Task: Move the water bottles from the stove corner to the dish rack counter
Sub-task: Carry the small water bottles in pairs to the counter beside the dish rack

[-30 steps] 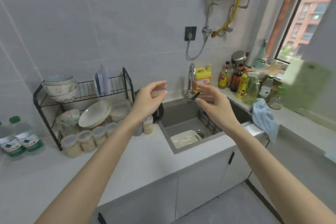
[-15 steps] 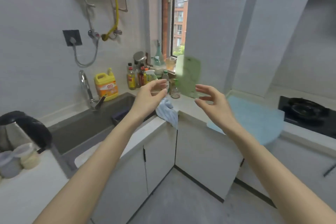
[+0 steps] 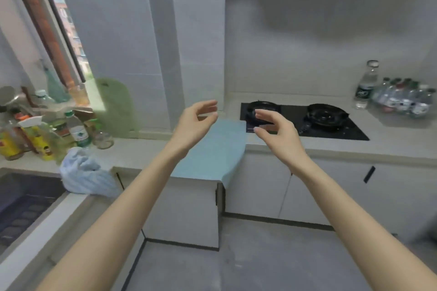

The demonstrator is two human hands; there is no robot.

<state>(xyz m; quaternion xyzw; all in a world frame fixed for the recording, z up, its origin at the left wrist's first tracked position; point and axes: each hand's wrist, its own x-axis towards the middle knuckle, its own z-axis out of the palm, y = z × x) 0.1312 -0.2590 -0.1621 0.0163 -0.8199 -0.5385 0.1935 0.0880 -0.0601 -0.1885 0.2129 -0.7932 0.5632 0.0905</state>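
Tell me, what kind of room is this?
It looks like a home kitchen. There is a black gas stove set into the counter, a bunch of water bottles in the corner beside it, and cooking bottles by the window.

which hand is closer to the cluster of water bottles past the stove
Right. The right hand hovers over the stove's left burner, well short of the water bottles in the far corner; the left hand is farther left, over the blue mat.
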